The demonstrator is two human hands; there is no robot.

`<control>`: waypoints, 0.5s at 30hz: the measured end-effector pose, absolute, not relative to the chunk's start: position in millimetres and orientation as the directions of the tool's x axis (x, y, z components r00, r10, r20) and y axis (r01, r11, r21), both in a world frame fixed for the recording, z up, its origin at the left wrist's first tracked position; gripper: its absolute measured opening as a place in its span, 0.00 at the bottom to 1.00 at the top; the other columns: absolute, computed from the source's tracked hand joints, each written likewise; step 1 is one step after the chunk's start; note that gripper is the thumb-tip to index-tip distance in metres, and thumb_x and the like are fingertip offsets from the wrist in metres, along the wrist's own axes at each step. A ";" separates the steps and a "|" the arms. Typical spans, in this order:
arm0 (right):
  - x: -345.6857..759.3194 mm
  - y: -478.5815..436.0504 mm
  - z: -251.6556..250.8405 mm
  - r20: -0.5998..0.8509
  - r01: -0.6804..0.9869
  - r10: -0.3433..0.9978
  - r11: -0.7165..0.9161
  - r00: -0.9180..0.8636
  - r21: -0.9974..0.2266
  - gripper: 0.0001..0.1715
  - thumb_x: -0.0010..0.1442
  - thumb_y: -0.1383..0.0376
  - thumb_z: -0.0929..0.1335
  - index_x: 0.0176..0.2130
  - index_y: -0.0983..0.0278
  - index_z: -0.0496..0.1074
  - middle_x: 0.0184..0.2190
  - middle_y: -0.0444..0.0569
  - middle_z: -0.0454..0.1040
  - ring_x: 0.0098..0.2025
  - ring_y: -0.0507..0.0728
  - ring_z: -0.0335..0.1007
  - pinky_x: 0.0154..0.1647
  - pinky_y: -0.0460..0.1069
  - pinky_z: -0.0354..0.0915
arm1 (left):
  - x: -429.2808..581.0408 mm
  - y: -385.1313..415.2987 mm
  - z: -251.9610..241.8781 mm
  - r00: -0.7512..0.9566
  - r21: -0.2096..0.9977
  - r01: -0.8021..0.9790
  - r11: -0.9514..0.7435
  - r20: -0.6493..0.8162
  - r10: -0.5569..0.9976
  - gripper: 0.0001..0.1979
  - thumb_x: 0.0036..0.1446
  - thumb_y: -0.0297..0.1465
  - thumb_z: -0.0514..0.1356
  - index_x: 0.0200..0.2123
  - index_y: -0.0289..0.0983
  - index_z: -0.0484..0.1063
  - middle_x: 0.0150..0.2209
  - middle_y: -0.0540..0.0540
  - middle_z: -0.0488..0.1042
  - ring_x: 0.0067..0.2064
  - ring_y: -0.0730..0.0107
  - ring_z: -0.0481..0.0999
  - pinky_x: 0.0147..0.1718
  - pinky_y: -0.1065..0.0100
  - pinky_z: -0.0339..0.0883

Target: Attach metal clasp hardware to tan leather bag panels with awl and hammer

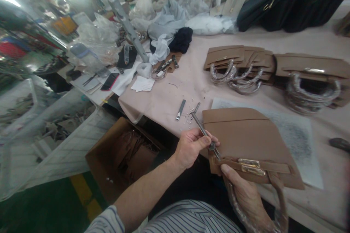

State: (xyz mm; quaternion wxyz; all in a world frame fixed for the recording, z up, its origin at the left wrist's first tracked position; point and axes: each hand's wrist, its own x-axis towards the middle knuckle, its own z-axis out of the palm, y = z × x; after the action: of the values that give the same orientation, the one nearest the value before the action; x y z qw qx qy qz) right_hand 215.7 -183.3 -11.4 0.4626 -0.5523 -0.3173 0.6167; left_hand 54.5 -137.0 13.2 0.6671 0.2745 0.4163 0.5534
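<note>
My left hand (pixel 191 147) is closed round a slim grey metal tool (pixel 201 126). The tool's long shaft points up and away, and its forked end meets the strap at the left edge of a brown bag panel (pixel 240 131). Too little shows to name the tool's exact kind. My right hand (pixel 244 193) grips the panel's near edge, thumb on top beside the strap; its other fingers are hidden underneath. Gold-coloured buckle plates (pixel 251 166) sit on the strap. A plastic-wrapped handle (pixel 279 196) hangs from the panel near my right wrist.
A flat metal tool (pixel 181 110) and another small tool (pixel 195 110) lie among tiny bits on the covered table. Brown panels with wrapped handles (pixel 239 65) are stacked behind. Black bags (pixel 290 5) stand at the back. A cardboard box (pixel 102 153) is below left, past the table edge.
</note>
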 end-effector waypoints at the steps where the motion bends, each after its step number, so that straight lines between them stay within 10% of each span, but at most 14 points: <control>1: 215.6 -182.6 -11.0 -0.395 -0.210 0.918 -0.379 0.037 -0.901 0.30 0.45 0.48 0.80 0.46 0.57 0.81 0.48 0.51 0.80 0.59 0.71 0.69 0.71 0.69 0.51 | 55.1 -136.8 12.5 0.038 0.826 -0.512 0.235 -0.252 0.967 0.24 0.46 0.45 0.76 0.33 0.31 0.77 0.32 0.41 0.81 0.35 0.60 0.83 0.40 0.63 0.75; 15: 217.4 -181.4 -15.0 -0.389 -0.202 0.921 -0.377 0.025 -0.904 0.27 0.48 0.48 0.79 0.45 0.57 0.81 0.49 0.52 0.79 0.57 0.69 0.70 0.70 0.68 0.50 | 54.4 -136.8 11.8 0.030 0.920 -0.337 0.201 -0.203 0.979 0.21 0.51 0.45 0.72 0.34 0.31 0.79 0.34 0.39 0.82 0.36 0.63 0.81 0.39 0.67 0.74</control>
State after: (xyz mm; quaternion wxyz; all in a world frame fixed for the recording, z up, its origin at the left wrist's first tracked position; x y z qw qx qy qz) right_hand 217.4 -181.4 -15.0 0.4541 -0.5535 -0.3248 0.6180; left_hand 54.4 -136.8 11.8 0.6257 0.3512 0.4569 0.5257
